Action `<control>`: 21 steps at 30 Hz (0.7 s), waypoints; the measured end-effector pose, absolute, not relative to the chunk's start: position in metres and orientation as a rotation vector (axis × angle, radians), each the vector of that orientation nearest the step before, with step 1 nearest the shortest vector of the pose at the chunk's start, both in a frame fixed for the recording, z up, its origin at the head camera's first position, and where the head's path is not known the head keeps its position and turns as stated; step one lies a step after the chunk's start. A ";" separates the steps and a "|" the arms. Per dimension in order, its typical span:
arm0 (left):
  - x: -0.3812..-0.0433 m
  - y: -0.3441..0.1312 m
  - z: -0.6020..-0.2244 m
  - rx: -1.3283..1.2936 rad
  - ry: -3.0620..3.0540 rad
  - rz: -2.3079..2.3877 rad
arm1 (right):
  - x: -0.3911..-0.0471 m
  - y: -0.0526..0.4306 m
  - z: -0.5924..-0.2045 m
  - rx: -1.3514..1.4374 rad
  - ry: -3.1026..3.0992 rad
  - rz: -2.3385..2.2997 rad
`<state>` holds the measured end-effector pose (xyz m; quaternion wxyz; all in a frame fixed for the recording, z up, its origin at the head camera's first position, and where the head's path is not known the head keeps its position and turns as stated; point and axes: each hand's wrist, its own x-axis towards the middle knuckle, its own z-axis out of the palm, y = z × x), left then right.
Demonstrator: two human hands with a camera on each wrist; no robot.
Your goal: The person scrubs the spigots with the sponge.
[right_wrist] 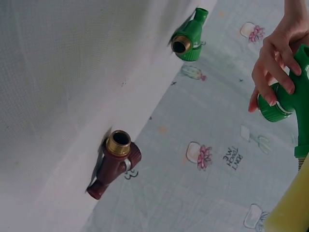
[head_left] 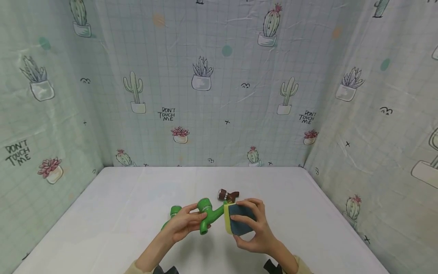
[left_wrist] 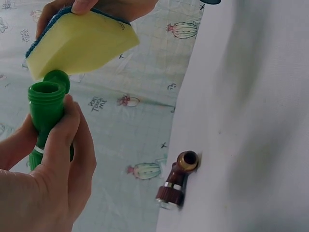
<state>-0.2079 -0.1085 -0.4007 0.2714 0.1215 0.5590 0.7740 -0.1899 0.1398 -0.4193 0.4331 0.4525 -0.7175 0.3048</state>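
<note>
In the head view my left hand grips a green plastic tap above the white table. My right hand pinches a sponge, yellow with a dark blue scouring side. The sponge's yellow face is against or very near the tap's far end; exact contact is hard to tell. Fingers curl round the tap's ribbed handle in the right wrist view. Another green tap, with a brass threaded end, lies on the table, partly hidden behind my left hand in the head view.
A dark red-brown tap with a brass thread lies on the table beyond my hands. The white table ends at a cloth backdrop printed with cacti, which also rises along both sides.
</note>
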 end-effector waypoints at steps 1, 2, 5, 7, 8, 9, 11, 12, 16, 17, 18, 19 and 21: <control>-0.208 -0.109 -0.401 0.329 1.518 2.063 | -0.190 0.140 -0.419 1.133 -1.787 0.758; -0.208 -0.109 -0.401 0.335 1.540 2.035 | -0.190 0.140 -0.419 1.137 -1.790 0.758; -0.208 -0.110 -0.402 0.332 1.625 1.939 | -0.189 0.141 -0.419 1.144 -1.804 0.753; -0.209 -0.109 -0.404 0.316 1.704 1.877 | -0.189 0.141 -0.419 1.152 -1.801 0.748; -0.209 -0.109 -0.405 0.305 1.735 1.855 | -0.189 0.141 -0.419 1.156 -1.802 0.744; -0.210 -0.108 -0.405 0.288 1.758 1.844 | -0.189 0.142 -0.418 1.161 -1.804 0.737; -0.211 -0.105 -0.407 0.258 1.799 1.841 | -0.189 0.142 -0.419 1.174 -1.808 0.719; -0.211 -0.104 -0.408 0.244 1.820 1.847 | -0.189 0.142 -0.419 1.180 -1.811 0.712; -0.213 -0.103 -0.409 0.213 1.898 1.889 | -0.189 0.143 -0.418 1.196 -1.835 0.673; -0.214 -0.103 -0.409 0.214 1.925 1.895 | -0.189 0.143 -0.417 1.193 -1.840 0.667; -0.214 -0.103 -0.409 0.221 1.955 1.898 | -0.190 0.144 -0.415 1.185 -1.843 0.663; -0.215 -0.104 -0.408 0.226 1.986 1.899 | -0.192 0.144 -0.413 1.172 -1.849 0.659; -0.217 -0.105 -0.407 0.241 2.053 1.893 | -0.195 0.145 -0.408 1.135 -1.873 0.653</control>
